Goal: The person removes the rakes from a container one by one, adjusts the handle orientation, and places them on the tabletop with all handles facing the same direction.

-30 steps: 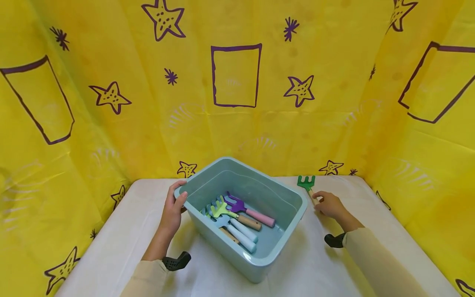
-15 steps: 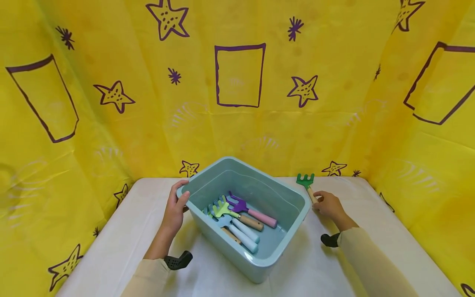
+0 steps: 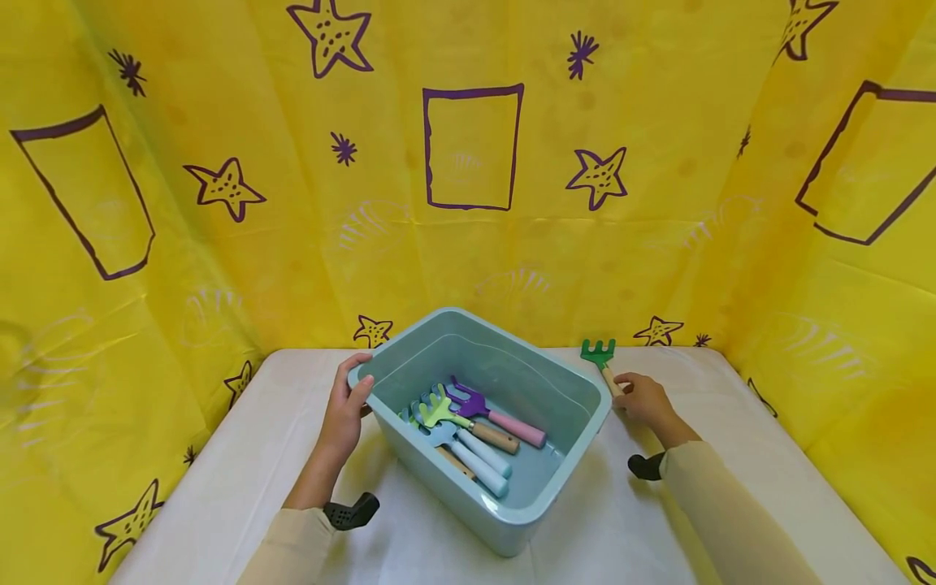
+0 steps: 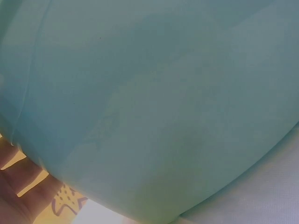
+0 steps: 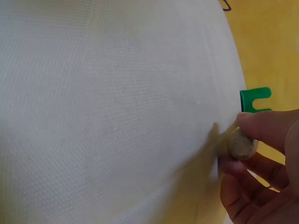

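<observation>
A pale blue-green plastic bin [image 3: 556, 375] stands turned at an angle on the white table. My left hand [image 3: 344, 413] grips its left corner, thumb over the rim and fingers on the outside; in the left wrist view the bin's wall [image 4: 154, 102] fills most of the picture. To the bin's right, my right hand [image 3: 647, 404] pinches the wooden handle of a small green hand rake [image 3: 598, 353], prongs pointing away. The right wrist view shows the handle's round end [image 5: 243, 143] between thumb and fingers. Inside the bin lie a purple rake [image 3: 468, 401], a lime-green rake [image 3: 437, 409] and light blue tools [image 3: 478, 471].
Yellow cloth walls [image 3: 468, 260] with purple drawings close in the back and both sides. The white-covered table [image 3: 307, 382] reaches to the foot of the back wall. Each wrist wears a black camera mount [image 3: 353, 513].
The green rake and my right hand have shifted slightly left and away from me. My left hand keeps its grip on the bin. The whole view has swung a little.
</observation>
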A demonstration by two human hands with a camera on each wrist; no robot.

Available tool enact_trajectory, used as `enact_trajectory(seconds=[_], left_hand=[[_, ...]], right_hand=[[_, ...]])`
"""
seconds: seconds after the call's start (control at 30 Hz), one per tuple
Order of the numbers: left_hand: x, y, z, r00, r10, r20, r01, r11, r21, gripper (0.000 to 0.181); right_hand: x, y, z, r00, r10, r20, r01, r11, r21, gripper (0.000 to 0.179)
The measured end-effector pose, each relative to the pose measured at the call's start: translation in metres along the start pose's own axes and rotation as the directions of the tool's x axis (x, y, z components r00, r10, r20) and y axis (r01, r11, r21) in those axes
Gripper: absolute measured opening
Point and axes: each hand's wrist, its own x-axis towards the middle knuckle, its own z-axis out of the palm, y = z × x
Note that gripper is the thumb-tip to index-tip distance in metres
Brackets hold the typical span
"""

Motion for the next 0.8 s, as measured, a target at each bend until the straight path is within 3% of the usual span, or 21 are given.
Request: enact_trajectory(seconds=[0.2, 0.47, 0.8], left_hand=[[0.001, -0.002, 0.0, 1.0, -0.006, 0.006, 0.006, 1.0, 0.001, 0.042], [0.0, 0.0, 0.0, 1.0, -0.01, 0.004, 0.01, 1.0, 0.0, 0.041], [0.0, -0.001, 0.0, 1.0, -0.01, 0.005, 0.01, 1.0, 0.002, 0.041]], right_hand=[[-0.004, -0.005, -0.012, 1.0, -0.03, -0.002, 0.03, 0.998, -0.054, 0.055], [-0.01, -0.022, -0.037, 0.986, -0.152, -0.062, 0.144, 0.983, -0.118, 0.057], [-0.022, -0.069, -0.072, 0.977, -0.195, -0.092, 0.203, 0.975, 0.09, 0.059]])
